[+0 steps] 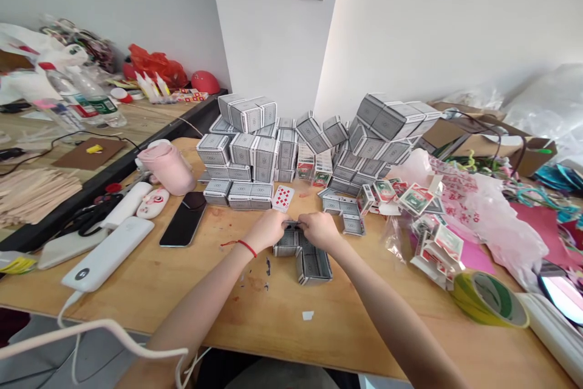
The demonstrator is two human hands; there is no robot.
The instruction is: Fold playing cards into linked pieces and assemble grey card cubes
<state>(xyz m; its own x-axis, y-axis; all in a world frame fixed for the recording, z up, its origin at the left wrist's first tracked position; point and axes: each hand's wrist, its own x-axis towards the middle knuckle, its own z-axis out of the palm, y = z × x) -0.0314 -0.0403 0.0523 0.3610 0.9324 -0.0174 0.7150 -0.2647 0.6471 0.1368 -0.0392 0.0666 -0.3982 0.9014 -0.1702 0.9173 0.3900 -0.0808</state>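
My left hand (pixel 272 228) and my right hand (pixel 319 230) meet at the far end of an L-shaped open box folded from grey-patterned playing cards (pixel 314 261). Both hands have their fingers curled and pinching at its far edge; the fingertips are partly hidden. A ten of diamonds (pixel 283 198) lies face up just beyond my left hand. To the right of my right hand sits a smaller folded-card piece (pixel 344 210). Behind stand stacked blocks of folded cards, one group on the left (pixel 250 164) and another on the right (pixel 382 140).
On the left are a black phone (pixel 183 222), a white power bank (pixel 108 253) with its cable, and a pink cloth roll (pixel 168 167). Opened card packs (pixel 439 246), a roll of yellow tape (pixel 487 299) and plastic bags (pixel 478 207) lie on the right.
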